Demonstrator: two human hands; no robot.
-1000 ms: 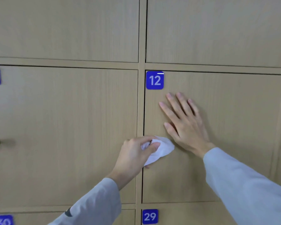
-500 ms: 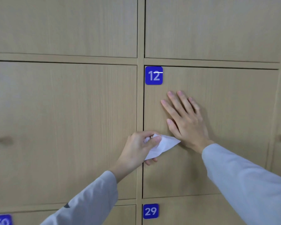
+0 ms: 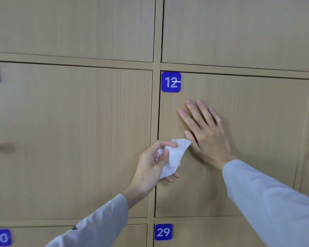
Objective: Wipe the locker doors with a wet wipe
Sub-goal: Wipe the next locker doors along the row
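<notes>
Bunching the wipe (image 3: 173, 155) tighter in my left hand (image 3: 153, 166), I'm keeping my flat right hand (image 3: 207, 134) pressing door 12 (image 3: 257, 139), readying another pass.

We are seeing door 12 (image 3: 257, 139) lying bare right of and below the flat right hand (image 3: 207, 136); the left hand (image 3: 153, 163) and wet wipe (image 3: 175, 155) are blocking its left edge.

Hands on locker door 12

Right hand (image 3: 206, 133) lies flat on the door (image 3: 257, 139) below its number plate (image 3: 170, 82); left hand (image 3: 154, 165) holds the wipe (image 3: 175, 155) near the door's left edge.
</notes>
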